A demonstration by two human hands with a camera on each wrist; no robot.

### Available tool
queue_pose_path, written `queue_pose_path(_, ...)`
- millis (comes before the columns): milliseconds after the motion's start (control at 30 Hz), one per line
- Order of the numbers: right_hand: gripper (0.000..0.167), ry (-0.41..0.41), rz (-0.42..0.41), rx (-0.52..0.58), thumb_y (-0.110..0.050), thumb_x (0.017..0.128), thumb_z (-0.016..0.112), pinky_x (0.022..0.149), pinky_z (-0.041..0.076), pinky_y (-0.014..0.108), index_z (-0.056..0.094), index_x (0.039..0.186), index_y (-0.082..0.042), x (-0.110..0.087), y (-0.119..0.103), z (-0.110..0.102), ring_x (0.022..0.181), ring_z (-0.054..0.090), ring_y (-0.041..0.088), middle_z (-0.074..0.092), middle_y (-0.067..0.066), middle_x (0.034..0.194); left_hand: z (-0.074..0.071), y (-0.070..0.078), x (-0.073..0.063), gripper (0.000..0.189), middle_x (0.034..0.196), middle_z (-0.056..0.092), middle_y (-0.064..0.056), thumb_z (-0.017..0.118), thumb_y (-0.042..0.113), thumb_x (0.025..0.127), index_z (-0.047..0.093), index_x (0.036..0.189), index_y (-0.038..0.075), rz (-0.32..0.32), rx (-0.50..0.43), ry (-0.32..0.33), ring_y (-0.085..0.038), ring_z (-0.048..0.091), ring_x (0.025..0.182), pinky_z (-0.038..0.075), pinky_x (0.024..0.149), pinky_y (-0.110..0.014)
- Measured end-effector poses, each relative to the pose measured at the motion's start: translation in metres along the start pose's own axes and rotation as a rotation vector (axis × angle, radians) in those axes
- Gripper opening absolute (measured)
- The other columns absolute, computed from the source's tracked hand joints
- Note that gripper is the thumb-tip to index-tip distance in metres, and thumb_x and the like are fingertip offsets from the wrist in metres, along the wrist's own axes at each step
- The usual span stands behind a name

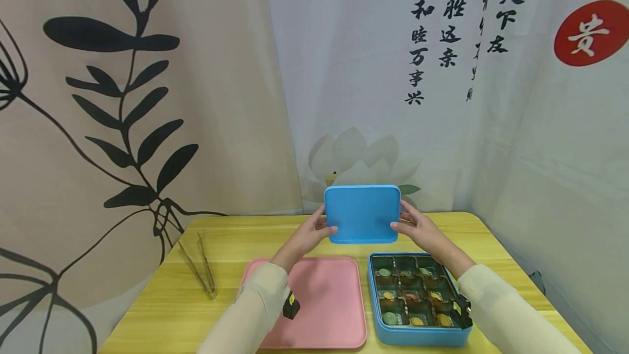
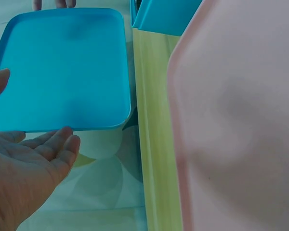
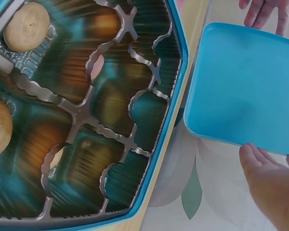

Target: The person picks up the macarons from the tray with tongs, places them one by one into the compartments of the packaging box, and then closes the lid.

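Raised above the far part of the table, a blue rectangular lid [image 1: 362, 214] is held between both hands. At its left edge the left hand [image 1: 306, 236] grips it, thumb in front and fingers behind. The right hand [image 1: 420, 227] grips the right edge in the same way. Below the right forearm sits a blue box [image 1: 422, 336] without a cover. Its dark, glossy divider insert [image 3: 82, 114] has several compartments, with small round cookie-like pieces [image 3: 26, 27] in them, pale to orange.
A pink tray [image 1: 339, 299] lies left of the box, partly under the left forearm. Farther left, metal tongs [image 1: 208, 275] rest on the yellow wood-grain table [image 1: 162, 310]. Printed curtains [image 1: 236, 97] hang behind the table and along its right side.
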State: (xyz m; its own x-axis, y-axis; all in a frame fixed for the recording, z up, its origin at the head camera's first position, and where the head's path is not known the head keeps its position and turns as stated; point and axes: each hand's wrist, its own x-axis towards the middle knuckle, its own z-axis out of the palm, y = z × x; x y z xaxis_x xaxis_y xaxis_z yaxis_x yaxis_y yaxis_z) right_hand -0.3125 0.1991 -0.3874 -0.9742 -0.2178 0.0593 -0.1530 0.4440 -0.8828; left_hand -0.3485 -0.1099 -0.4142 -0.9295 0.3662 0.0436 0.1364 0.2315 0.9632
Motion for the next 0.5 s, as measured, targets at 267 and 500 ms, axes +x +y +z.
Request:
queue_pose_path(267,0.081,0.016,0.040,-0.003,-0.037,0.100,0.059,0.100,0.032,0.070,0.013,0.157,-0.004,0.0007,0.0024,0.0024,0.135,0.033,0.054,0.033,0.033,0.149,0.0046,0.0021,-0.0035,0.074,0.145,0.047,-0.018,0.062,0.029,0.099,0.021,0.159,0.018,-0.021,0.012,0.000,-0.038,0.043,0.134,0.037,0.104,-0.059)
queue_pose_path(500,0.082,0.017,0.053,-0.014,-0.047,0.099,0.056,0.100,0.033,0.070,0.014,0.155,-0.003,-0.0023,0.0049,0.0020,0.134,0.034,0.053,0.033,0.032,0.149,0.0079,0.0014,-0.0045,0.072,0.143,0.048,-0.021,0.062,0.035,0.099,0.025,0.157,0.015,-0.023,0.010,0.019,-0.040,0.044,0.132,0.036,0.104,-0.061)
